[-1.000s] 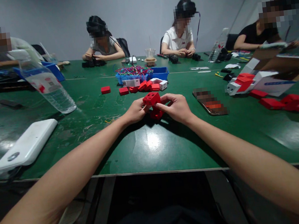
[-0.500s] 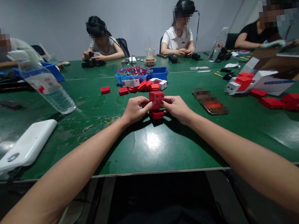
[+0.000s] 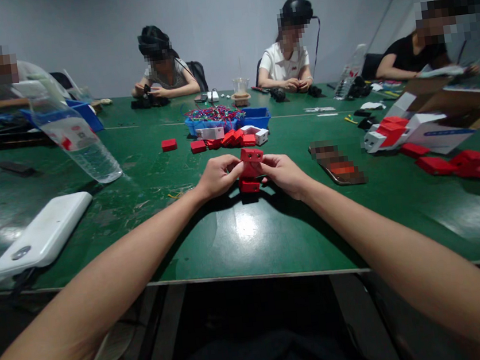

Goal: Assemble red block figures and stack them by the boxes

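Note:
Both my hands meet over the middle of the green table [image 3: 246, 237]. My left hand [image 3: 216, 177] and my right hand [image 3: 283, 174] pinch a small red plastic box part [image 3: 250, 157] between their fingertips, held just above the surface. A second red piece [image 3: 250, 186] lies on the table right under it, between my hands. Fingers of both hands are curled closed round the raised part.
A pile of red and white parts [image 3: 235, 138] lies before a blue bin [image 3: 254, 117] of coloured wires. Also on the table are a water bottle [image 3: 72, 135] and white device [image 3: 42, 232] at left, a phone [image 3: 337, 164], a box with red pieces [image 3: 416, 131] at right. Several people sit around.
The red part has been turned in my fingers from tilted to facing me, and my hands have drawn slightly closer together over the lower red piece.

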Available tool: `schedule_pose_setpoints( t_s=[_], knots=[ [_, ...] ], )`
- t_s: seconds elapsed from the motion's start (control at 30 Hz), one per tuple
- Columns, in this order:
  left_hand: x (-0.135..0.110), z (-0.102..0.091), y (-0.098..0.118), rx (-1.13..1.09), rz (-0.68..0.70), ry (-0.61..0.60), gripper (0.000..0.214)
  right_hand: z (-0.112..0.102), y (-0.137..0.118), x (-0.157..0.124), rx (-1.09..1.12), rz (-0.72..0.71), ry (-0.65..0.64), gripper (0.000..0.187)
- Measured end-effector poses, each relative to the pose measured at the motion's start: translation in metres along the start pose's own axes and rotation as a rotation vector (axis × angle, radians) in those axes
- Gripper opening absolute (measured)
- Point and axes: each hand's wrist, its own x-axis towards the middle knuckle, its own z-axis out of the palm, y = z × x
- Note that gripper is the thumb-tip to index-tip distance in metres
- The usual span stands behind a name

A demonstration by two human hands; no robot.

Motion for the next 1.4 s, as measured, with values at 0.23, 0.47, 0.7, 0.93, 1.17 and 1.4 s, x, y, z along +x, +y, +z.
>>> schedule_pose_setpoints(
  t_s=[0.23,0.47,0.7,0.93,1.17,1.4],
  knots=[
    [-0.0014,0.0007,0.0010,-0.158,-0.086,-0.146,0.039,0.0023,0.0010,0.0007,0.006,-0.005,0.052,0.049],
    [-0.0004,0.0016,-0.0012,-0.129,-0.096,-0.173,0.041,0.0032,-0.0018,0.0014,-0.038,-0.001,0.086,0.049],
    [-0.0006,0.0023,-0.0025,-0.112,-0.090,-0.167,0.040,0.0031,-0.0032,0.0003,-0.068,-0.011,0.086,0.046],
    [-0.0001,0.0025,-0.0024,-0.080,-0.072,-0.157,0.039,0.0044,-0.0065,-0.0017,-0.101,-0.014,0.083,0.043],
    [-0.0004,0.0015,-0.0002,-0.083,-0.078,-0.160,0.038,0.0047,-0.0066,-0.0020,-0.116,-0.019,0.081,0.042],
    [-0.0003,0.0023,-0.0021,-0.108,-0.088,-0.173,0.038,0.0041,-0.0058,-0.0015,-0.151,-0.035,0.089,0.038]
  ],
)
